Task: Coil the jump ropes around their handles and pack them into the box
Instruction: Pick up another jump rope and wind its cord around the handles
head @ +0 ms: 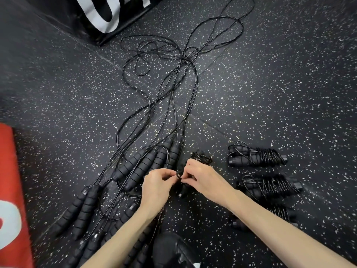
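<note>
Several black jump ropes lie on the speckled floor. Their foam handles (146,165) fan out at the centre left, and their thin cords (173,78) trail away upward in a tangle. My right hand (202,178) grips a pair of handles wound with cord (201,158). My left hand (156,186) pinches a small loop of that cord (178,174) beside the right fingers. Coiled rope bundles lie at the right: one (257,156) farther away, another (270,185) below it, a third (278,213) partly behind my right forearm. No box is in view.
A red mat with white lettering (11,190) lies at the left edge. A black padded block with white letters (108,16) stands at the top. Another pair of handles (81,206) lies at the lower left. A dark knee or shoe (172,250) is at the bottom.
</note>
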